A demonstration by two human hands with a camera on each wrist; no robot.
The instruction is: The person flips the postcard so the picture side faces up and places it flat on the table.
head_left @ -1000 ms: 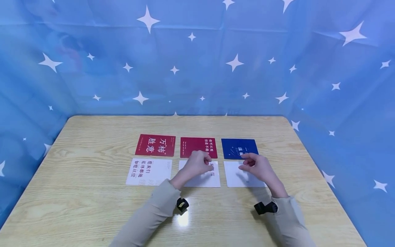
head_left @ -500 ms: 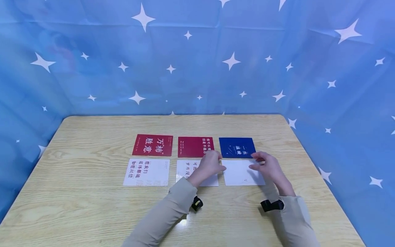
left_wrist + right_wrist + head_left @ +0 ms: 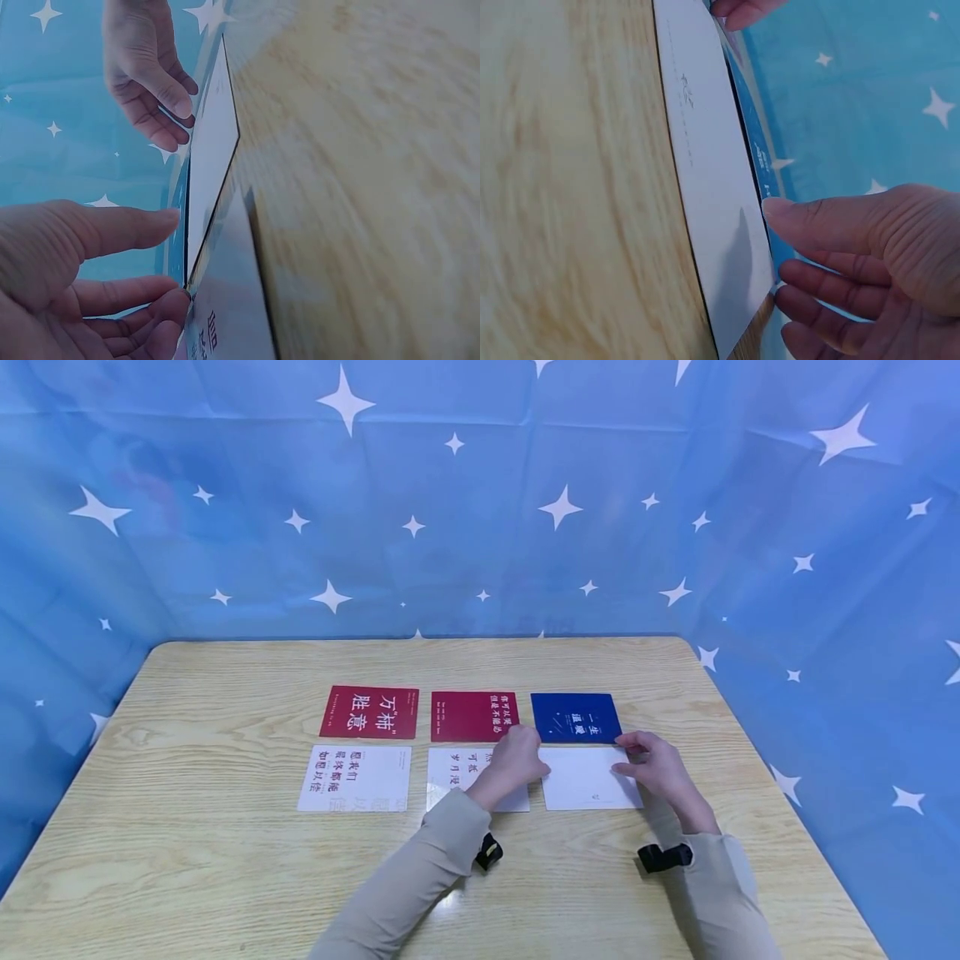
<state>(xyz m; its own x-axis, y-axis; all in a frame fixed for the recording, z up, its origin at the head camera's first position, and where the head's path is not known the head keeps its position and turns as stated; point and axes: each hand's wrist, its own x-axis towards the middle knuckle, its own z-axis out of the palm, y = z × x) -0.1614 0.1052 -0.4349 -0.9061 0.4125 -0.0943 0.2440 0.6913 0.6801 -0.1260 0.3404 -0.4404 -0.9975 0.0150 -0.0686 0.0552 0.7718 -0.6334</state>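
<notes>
A blank-looking white card (image 3: 587, 782) with a tiny mark near its front edge lies at the front right of two rows of cards. My left hand (image 3: 512, 767) is at its left edge, over the lettered white card (image 3: 453, 789), fingertips close to the far left corner. Thumb and fingers stand apart in the left wrist view. At the far right corner is my right hand (image 3: 662, 772). In the right wrist view its thumb (image 3: 817, 221) overlaps the card's far edge, and the fingers (image 3: 832, 292) are loosely bent beside the corner. Nothing is pinched by either hand.
Behind lie a blue card (image 3: 566, 718), a dark red card (image 3: 461, 717) and a red card (image 3: 370, 712). Another lettered white card (image 3: 375, 777) is at the front left. The wooden table (image 3: 187, 827) meets a blue starred curtain (image 3: 450, 560).
My left hand has moved right from the middle white card to the right-hand one's left edge. My right hand has shifted slightly right, off the card's middle to its far right corner.
</notes>
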